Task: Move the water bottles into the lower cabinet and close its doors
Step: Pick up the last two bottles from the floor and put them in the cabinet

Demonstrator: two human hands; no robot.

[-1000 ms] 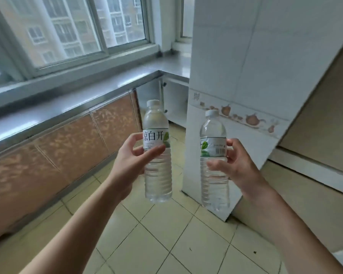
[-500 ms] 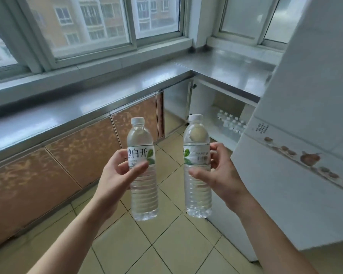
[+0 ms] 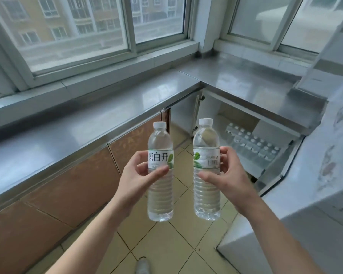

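I hold two clear water bottles with white caps upright in front of me. My left hand (image 3: 136,176) grips the left bottle (image 3: 160,196) at its white label with Chinese characters. My right hand (image 3: 229,177) grips the right bottle (image 3: 206,194) at its label with a barcode. Beyond them, under the steel counter corner, the lower cabinet (image 3: 216,107) stands with its door open. Several more bottles (image 3: 253,144) stand in rows on its floor.
A steel countertop (image 3: 107,119) runs along the windows and turns at the corner. Brown cabinet doors (image 3: 71,184) line the left side. A white tiled column (image 3: 313,194) stands close at my right. Beige floor tiles (image 3: 166,250) lie below, with my shoe (image 3: 142,266) at the bottom.
My view has swung right and forward around the tiled column. The open cabinet and the bottles inside have come into fuller view. Both hands keep their bottles.
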